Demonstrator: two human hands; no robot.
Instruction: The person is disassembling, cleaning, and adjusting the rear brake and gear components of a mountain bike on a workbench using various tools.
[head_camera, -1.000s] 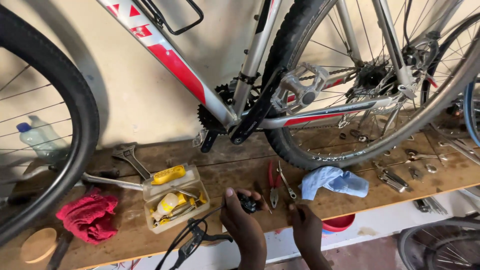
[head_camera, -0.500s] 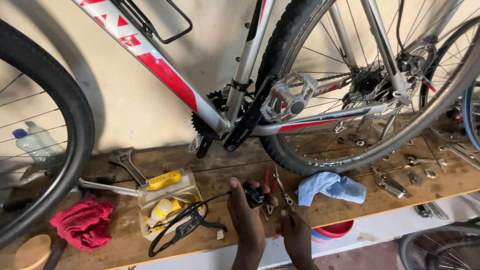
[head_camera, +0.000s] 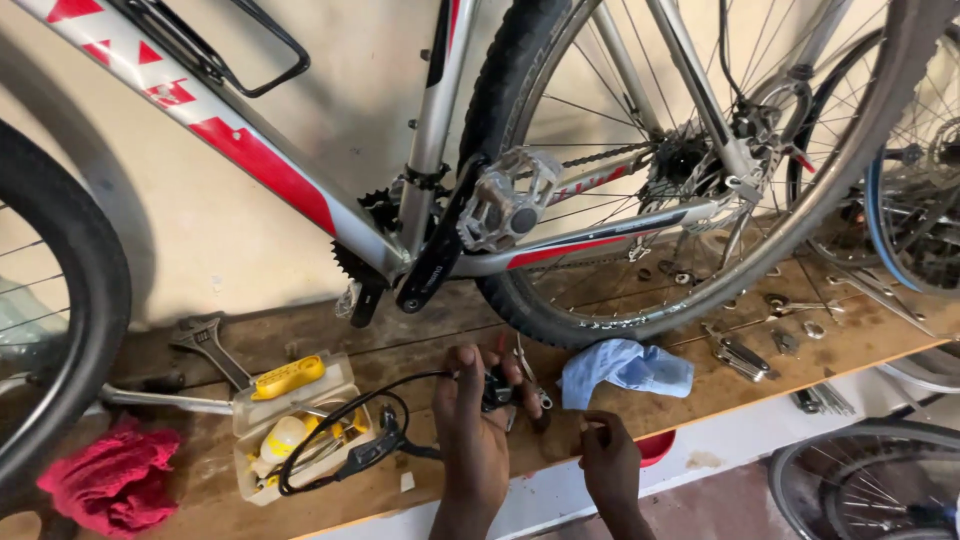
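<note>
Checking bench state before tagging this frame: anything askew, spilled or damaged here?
Nothing looks spilled or broken. The bench is cluttered: a black cable loops loosely over the open plastic parts box, and a blue rag lies crumpled by the rear wheel. The left hand grips a small black part; the right hand rests at the bench edge.

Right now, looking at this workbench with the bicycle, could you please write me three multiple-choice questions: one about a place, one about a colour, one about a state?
1. Where does the blue cloth lie?
A. on the bench, right of both hands
B. inside the plastic box
C. on the floor

2. What colour is the rag at the bench's left end?
A. green
B. red
C. white

3. What is the left hand doing?
A. resting flat and empty
B. gripping the pedal
C. holding a small black part with a cable

Answers: 1 A, it lies beyond the right hand; 2 B, plainly red; 3 C, fingers close around it.
</note>
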